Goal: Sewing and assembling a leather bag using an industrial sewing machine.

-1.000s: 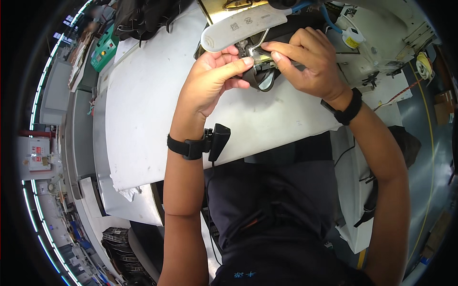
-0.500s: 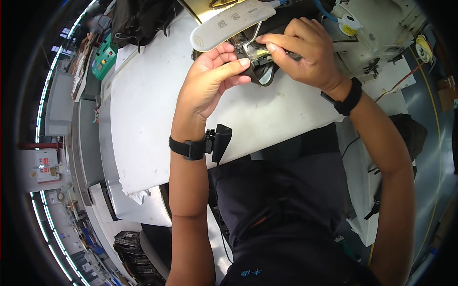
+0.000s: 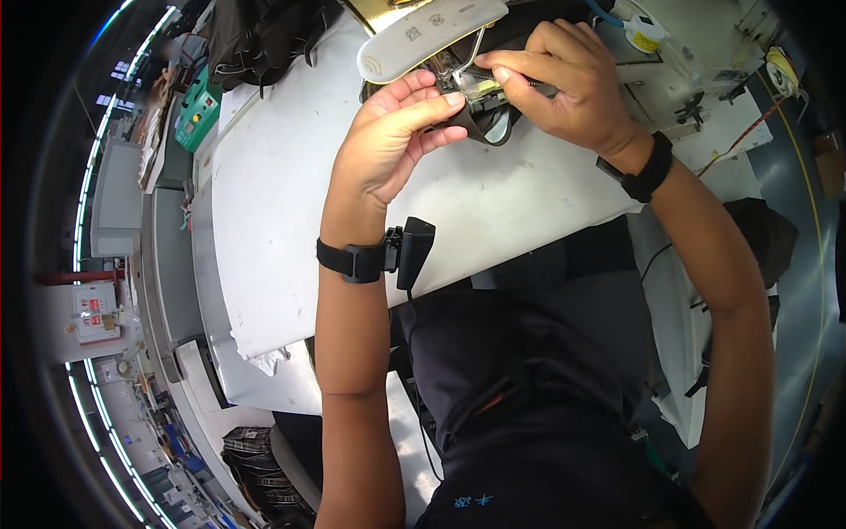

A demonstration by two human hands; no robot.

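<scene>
Black webbing strap [image 3: 483,123], looped, sits pinched between both hands at the far edge of the white bench [image 3: 291,203], right under the sewing machine's head. Left hand [image 3: 392,141] has fingers curled closed, thumb and forefinger tips clamped on the strap's near-left end, next to a small shiny metal part [image 3: 465,84] that looks like the presser foot, though it's too small to be sure. Right hand [image 3: 564,88] comes in from the other side, fingers closed in a pinch on the strap's right end; the exact contact point is hidden behind the knuckles. Strap's long axis runs roughly left-right between the two sets of fingertips, so it lies straight ahead of both hands and just beyond them, with the loop sagging back toward the body. Left fingertips sit nearer the metal part, right ones a little off to the side. A pale elongated cover [image 3: 427,35] on the machine is just above the left hand. Black wrist bands on both arms, the left wrist band [image 3: 352,261] with a small black module attached. Green box [image 3: 198,110] is well off to the left of the hands.
</scene>
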